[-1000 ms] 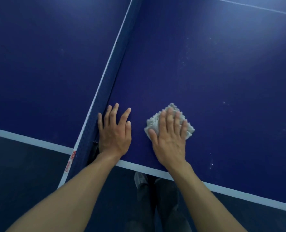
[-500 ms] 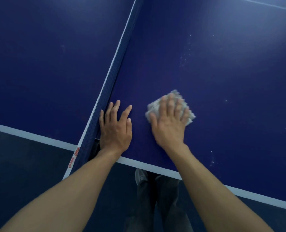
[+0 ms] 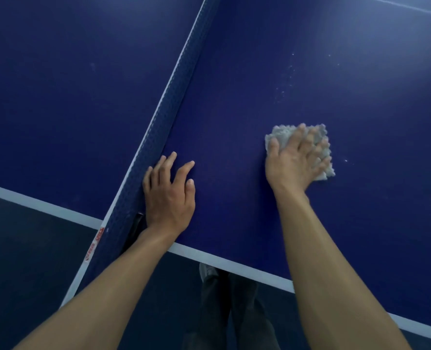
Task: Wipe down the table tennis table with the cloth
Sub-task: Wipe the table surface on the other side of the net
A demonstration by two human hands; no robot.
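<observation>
The blue table tennis table point(image 3: 247, 97) fills most of the view, with a white line along its near edge. A nubbly grey-white cloth point(image 3: 282, 133) lies flat on the right half. My right hand point(image 3: 295, 162) presses down on the cloth with spread fingers and covers most of it. My left hand point(image 3: 169, 190) rests flat on the table surface just right of the net, holding nothing. White specks dot the surface beyond and to the right of the cloth.
The dark blue net point(image 3: 166, 117) with a white top band runs diagonally from the near edge up to the top of the view. Below the table edge are the dark floor point(image 3: 20, 248) and my legs and shoe point(image 3: 208, 271).
My right hand has slid the cloth to the right, away from the net and my left hand. The left hand has stayed by the net.
</observation>
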